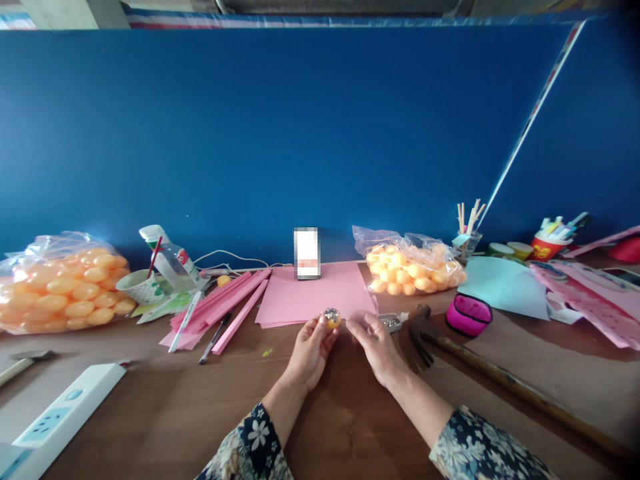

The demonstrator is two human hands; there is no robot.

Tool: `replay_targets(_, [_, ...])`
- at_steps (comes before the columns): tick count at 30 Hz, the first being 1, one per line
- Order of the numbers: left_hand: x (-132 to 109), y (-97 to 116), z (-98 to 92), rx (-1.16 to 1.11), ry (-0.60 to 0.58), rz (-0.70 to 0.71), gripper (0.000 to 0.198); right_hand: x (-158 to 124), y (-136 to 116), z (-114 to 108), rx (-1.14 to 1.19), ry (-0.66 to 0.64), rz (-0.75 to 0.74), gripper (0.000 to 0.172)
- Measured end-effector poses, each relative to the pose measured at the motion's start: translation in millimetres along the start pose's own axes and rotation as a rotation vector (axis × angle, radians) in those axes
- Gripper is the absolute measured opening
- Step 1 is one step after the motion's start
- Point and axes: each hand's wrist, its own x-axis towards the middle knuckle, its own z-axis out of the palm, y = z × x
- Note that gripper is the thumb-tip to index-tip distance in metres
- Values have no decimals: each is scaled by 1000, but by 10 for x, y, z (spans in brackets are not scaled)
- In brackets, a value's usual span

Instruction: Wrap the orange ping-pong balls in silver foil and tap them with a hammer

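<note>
My left hand (310, 350) pinches a small orange ball (333, 319) with a shiny silver patch on top, held just above the near edge of a stack of pink paper (313, 293). Close to the ball's right side is my right hand (376, 343), its fingers loosely curled and its fingertips pointing at the ball; whether they hold anything small I cannot make out. A small metal tin (393, 323) lies just right of my right hand. Both sleeves are dark with a flower print.
Bags of orange balls lie at left (63, 287) and right (413, 265). A hammer (480, 367), a pink pouch (469, 313), a phone (307, 253), pink strips (225, 303), a bottle (170, 257), a cup (141, 287), a power strip (65, 413) and light blue paper (505, 287) surround the hands.
</note>
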Motion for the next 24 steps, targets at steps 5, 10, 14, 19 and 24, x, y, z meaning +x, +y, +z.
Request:
replay_targets(5, [1, -3, -8, 18, -31, -2, 18, -25, -3, 24, 73, -51, 14, 17])
replay_targets(10, [-10, -21, -7, 61, -38, 18, 16, -29, 22, 38, 146, -48, 56, 16])
replay_targets(14, [-19, -22, -2, 65, -46, 25, 15, -26, 36, 37, 178, -58, 68, 16])
replay_targets(19, [-29, -9, 11, 82, -49, 22, 16, -24, 49, 35, 164, -66, 66, 16])
replay_targets(24, [-43, -12, 25, 87, -52, 38, 18, -17, 53, 30, 164, -59, 71, 18])
